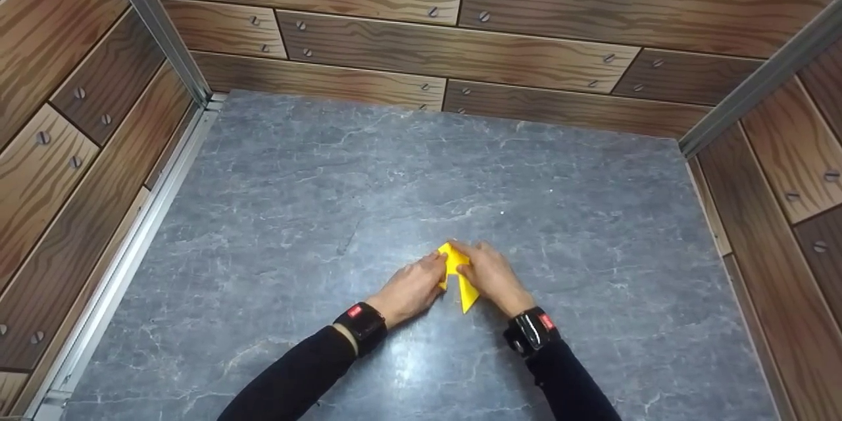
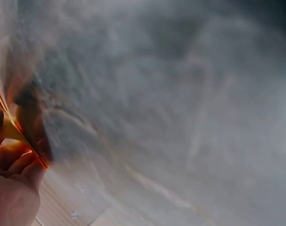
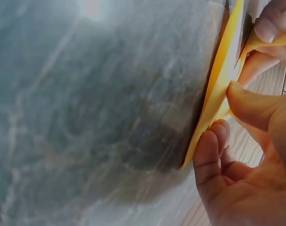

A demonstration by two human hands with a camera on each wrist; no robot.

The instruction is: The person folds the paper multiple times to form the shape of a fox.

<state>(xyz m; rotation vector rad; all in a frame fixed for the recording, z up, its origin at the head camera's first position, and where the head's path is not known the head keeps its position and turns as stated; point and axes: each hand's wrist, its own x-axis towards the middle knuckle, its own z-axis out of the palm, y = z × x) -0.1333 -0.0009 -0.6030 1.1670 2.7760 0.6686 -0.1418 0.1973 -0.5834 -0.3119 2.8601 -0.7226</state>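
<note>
Between both hands is a folded piece of yellow paper, with a pointed flap hanging toward the person. My left hand pinches its left side, and my right hand grips the right side near the top. In the right wrist view the right hand has its thumb pressed on the yellow paper, with fingers curled behind it. The left wrist view shows the left hand at the edge, fingers around the thin paper. Part of the paper is hidden under the fingers.
A grey marble-patterned table surface lies beneath the hands. Wood-print panels stand at the back and both sides, with a metal rail along the left edge. Each wrist wears a black band.
</note>
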